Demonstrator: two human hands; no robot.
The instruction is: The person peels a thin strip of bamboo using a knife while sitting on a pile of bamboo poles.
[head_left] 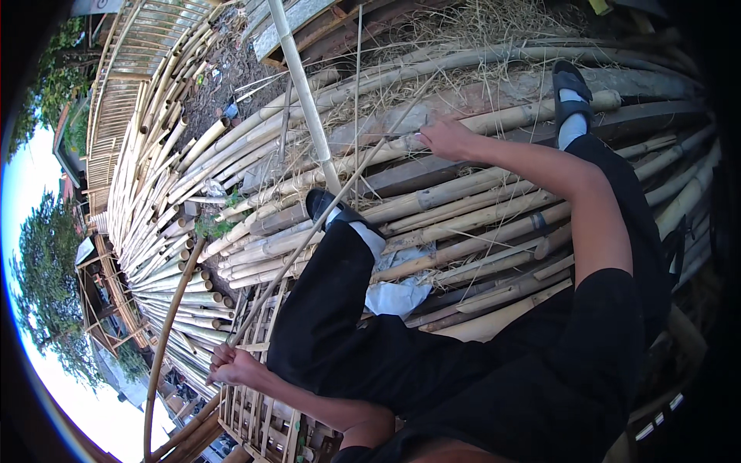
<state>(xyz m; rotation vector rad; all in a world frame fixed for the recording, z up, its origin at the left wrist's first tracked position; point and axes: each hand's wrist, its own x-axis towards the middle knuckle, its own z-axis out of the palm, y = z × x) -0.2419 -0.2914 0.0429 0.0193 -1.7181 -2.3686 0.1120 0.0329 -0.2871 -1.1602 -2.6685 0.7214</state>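
Slender bamboo stick (311, 233) slants before us from upper centre to lower left of the frame, among bamboo poles (455, 193) fanned across the middle, with dry straw (455, 38) above and a pale pole (301, 85) coming down from the top edge. Our left hand (235, 366), lower left, curls its fingers at the stick's lower end; our right hand (446, 139), upper centre, has its fingers drawn together, though we cannot tell whether they pinch anything.

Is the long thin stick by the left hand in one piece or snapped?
In one piece, as far as shows: the stick runs without visible break from the left hand, past the left sandal, to the straw.
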